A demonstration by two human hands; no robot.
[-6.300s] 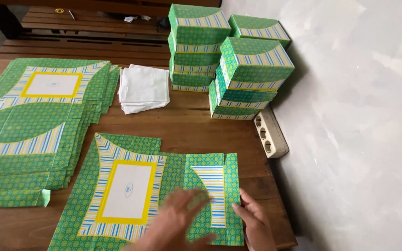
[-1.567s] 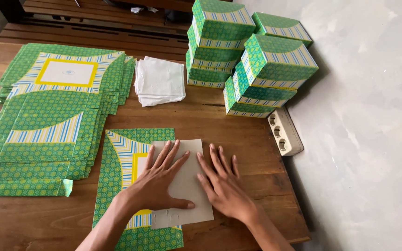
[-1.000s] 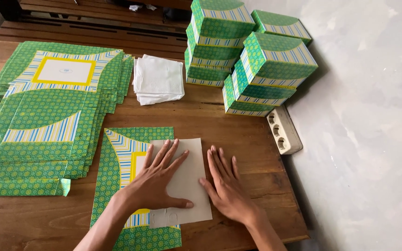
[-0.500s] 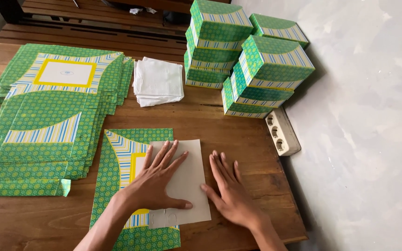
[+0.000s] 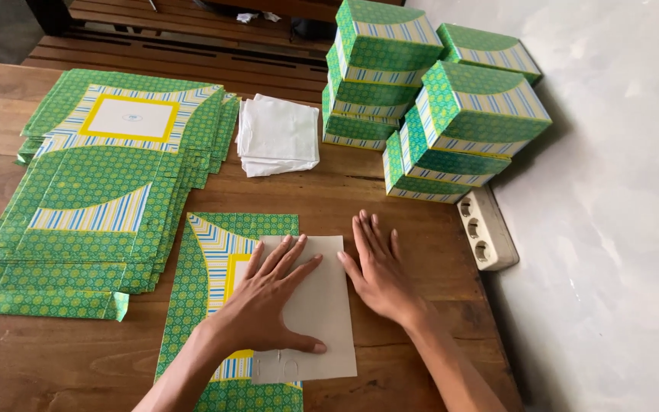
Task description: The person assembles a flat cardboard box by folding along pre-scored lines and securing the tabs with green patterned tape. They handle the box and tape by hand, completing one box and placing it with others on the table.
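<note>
Two flat hands: left hand [image 5: 272,301] presses the folded grey flap [image 5: 310,305] onto the green box blank [image 5: 200,305], creasing it; right hand [image 5: 379,271] rests open on the wooden table [image 5: 329,191] beside, grasping nothing; assembled boxes [image 5: 429,99] stand behind.

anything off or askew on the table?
Minor only. The box stack by the wall is uneven, boxes twisted and leaning on each other. The flat sheets are fanned, edges not flush. No damage or spills. Both hands, left and right, lie flat.
</note>
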